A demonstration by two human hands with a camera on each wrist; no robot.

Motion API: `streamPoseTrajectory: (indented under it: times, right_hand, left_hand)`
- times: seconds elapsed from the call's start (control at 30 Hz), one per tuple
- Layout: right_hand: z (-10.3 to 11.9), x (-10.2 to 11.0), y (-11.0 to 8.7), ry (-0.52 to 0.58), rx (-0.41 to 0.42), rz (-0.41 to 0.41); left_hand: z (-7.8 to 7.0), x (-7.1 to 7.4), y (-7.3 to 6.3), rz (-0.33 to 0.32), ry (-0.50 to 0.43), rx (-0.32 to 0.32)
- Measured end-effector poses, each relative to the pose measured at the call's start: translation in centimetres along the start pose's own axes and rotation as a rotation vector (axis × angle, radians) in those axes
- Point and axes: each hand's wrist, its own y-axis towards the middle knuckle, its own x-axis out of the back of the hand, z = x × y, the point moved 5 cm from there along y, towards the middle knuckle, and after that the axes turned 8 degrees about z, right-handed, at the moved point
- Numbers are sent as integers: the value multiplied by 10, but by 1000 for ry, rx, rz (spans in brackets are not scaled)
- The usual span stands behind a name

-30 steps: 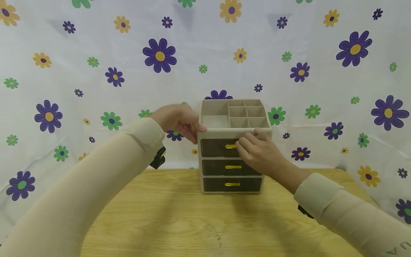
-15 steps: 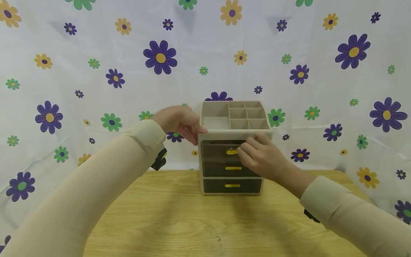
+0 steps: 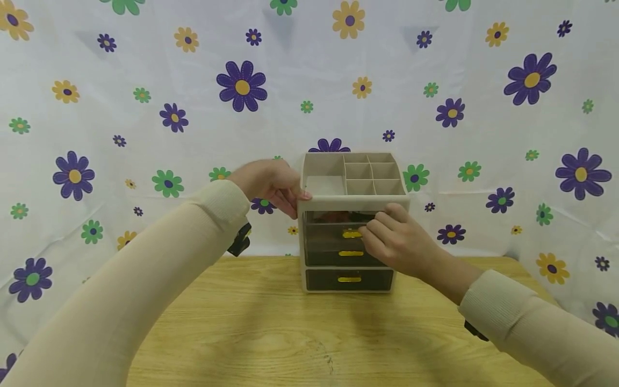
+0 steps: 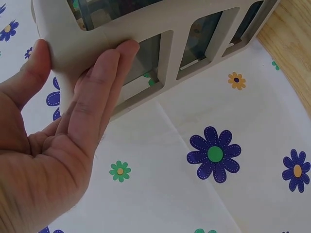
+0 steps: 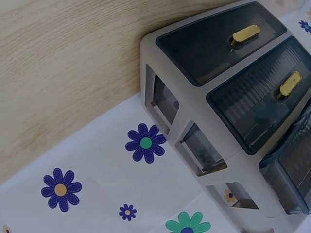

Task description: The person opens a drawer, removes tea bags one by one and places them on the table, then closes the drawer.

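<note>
A beige desktop drawer organizer (image 3: 338,202) with three dark see-through drawers stands on the table. My left hand (image 3: 276,181) holds its upper left corner. In the left wrist view, the fingers (image 4: 95,99) lie along the side wall while the thumb sits across the edge. At the front, my right hand (image 3: 398,239) pinches the gold handle (image 3: 351,234) of the top drawer (image 3: 325,233), which is pulled partly out. The right wrist view shows that drawer (image 5: 295,167) jutting beyond the frame; the right hand is outside that view. The middle drawer (image 5: 262,92) and bottom drawer (image 5: 218,43) are closed.
The organizer's top has one large compartment (image 3: 325,184) and several small ones (image 3: 359,171). A flower-printed white cloth (image 3: 300,64) hangs close behind it. The wooden table (image 3: 271,328) spreads out in front.
The top drawer has come out from closed to partly open, and my right hand has moved toward me and slightly down with its handle. My left hand stays at the corner.
</note>
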Motion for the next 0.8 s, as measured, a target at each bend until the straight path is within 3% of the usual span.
streamPoseTrajectory:
  times: [0.5,0.8]
  right_hand:
    - [5,9,4,11,27,-55]
    - [10,14,4,35,51,-74]
  left_hand:
    - [1,3,0,-12,1,-8]
    - [5,-2,2,58,33,-1]
